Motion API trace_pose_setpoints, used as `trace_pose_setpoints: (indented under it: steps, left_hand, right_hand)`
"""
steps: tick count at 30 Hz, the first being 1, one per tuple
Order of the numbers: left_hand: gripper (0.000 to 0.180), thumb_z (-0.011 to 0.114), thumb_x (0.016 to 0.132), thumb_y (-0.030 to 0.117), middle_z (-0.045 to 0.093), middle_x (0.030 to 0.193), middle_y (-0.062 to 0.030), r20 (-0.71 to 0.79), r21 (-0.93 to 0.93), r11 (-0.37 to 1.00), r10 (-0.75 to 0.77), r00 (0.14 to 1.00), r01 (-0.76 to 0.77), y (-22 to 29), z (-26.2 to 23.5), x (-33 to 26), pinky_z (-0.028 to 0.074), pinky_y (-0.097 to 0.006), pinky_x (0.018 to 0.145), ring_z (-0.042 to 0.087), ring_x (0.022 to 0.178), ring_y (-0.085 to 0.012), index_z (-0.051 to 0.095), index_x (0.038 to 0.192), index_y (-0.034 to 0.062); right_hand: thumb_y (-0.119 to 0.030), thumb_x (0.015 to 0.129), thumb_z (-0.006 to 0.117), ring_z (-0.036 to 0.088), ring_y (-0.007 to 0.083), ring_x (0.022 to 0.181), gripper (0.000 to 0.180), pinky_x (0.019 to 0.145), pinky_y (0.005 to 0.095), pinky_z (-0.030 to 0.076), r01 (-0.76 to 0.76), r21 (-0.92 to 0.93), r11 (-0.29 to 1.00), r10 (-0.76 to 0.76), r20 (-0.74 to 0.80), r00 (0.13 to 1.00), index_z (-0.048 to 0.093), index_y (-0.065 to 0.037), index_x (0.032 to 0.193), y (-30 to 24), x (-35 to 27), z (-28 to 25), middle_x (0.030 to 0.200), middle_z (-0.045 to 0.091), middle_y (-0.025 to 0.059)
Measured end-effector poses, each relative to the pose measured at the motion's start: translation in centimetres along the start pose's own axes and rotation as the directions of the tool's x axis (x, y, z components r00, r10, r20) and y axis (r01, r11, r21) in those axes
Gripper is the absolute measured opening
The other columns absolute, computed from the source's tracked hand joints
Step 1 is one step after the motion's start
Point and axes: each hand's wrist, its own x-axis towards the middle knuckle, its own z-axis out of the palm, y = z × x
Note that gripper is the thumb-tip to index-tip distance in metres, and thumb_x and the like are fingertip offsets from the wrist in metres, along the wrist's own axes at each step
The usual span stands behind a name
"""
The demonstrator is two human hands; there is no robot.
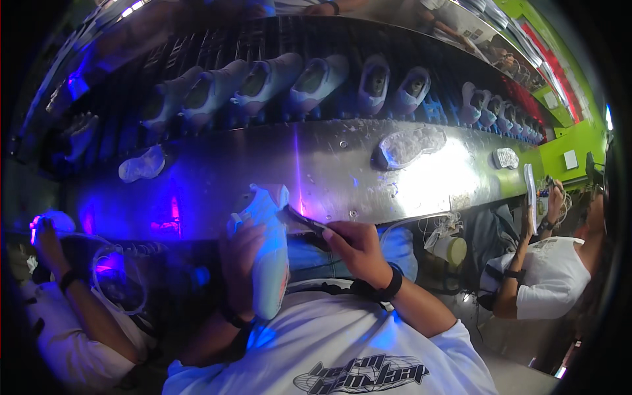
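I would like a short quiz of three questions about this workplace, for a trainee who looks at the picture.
1. Which hand holds the pale shoe?
2. True or false: the right hand is empty.
3. Seen from the camera wearer, where is the row of shoes relative to the metal bench? (a) nearer (b) beyond (c) underneath

Key:
1. The left hand.
2. False; it holds a thin dark tool.
3. b
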Motion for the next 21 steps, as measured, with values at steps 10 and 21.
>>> trace_pose_setpoints:
  steps: [10,21]
  left_hand:
    - [0.062,0.087,0.078,0.017,0.063,0.128,-0.0173,-0.017,0.066,0.998,-0.015,1.000,0.016,0.2,0.3,-0.4,0.033,-0.061,0.120,0.059,0.127,-0.0393,0.056,0.130,0.0059]
    - [0.060,0.084,0.082,0.020,0.062,0.133,-0.0165,0.031,0.133,0.988,-0.086,0.996,0.081,2.2,0.5,1.5,0.029,-0.059,0.121,0.058,0.131,-0.0389,0.056,0.133,0.0049]
  right_hand:
    - [-0.021,0.102,0.068,0.051,0.0192,0.057,0.025,0.056,0.0372,0.043,-0.016,-0.007,1.000,0.017,0.079,0.997,0.074,0.002,0.103,-1.8,-0.7,-0.7,0.067,0.060,0.0132]
    - [-0.022,0.100,0.070,0.059,0.0224,0.061,0.027,0.058,0.0355,0.045,0.035,0.039,0.999,-0.040,0.128,0.991,0.073,0.005,0.105,-4.2,-5.1,-3.1,0.073,0.064,0.0155]
